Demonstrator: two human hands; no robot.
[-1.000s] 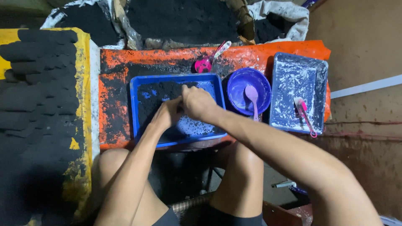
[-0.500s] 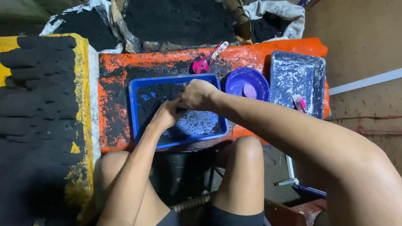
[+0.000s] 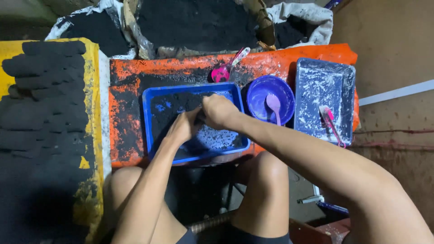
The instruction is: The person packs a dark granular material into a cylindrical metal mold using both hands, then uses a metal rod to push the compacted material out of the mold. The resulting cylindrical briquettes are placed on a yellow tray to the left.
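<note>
A blue tray (image 3: 151,131) holding black powder sits on an orange sheet (image 3: 124,113) in front of me. My left hand (image 3: 183,126) and my right hand (image 3: 219,110) meet over the middle of the tray, fingers curled together on a lump of the black powder. What lies between the fingers is hidden by the hands. My knees show below the tray.
A purple bowl (image 3: 260,92) with a pale pink spoon (image 3: 274,106) stands right of the tray. Further right is a powder-dusted blue tray (image 3: 323,90) with a pink brush (image 3: 330,122). A pink scoop (image 3: 222,72) lies behind. Rows of black moulded pieces (image 3: 43,108) lie on a yellow board at left. Sacks of black powder (image 3: 199,20) stand behind.
Both hands stay pressed together over the blue tray, shifting slightly. The view has swung a little, so the bowl's spoon shows fully again.
</note>
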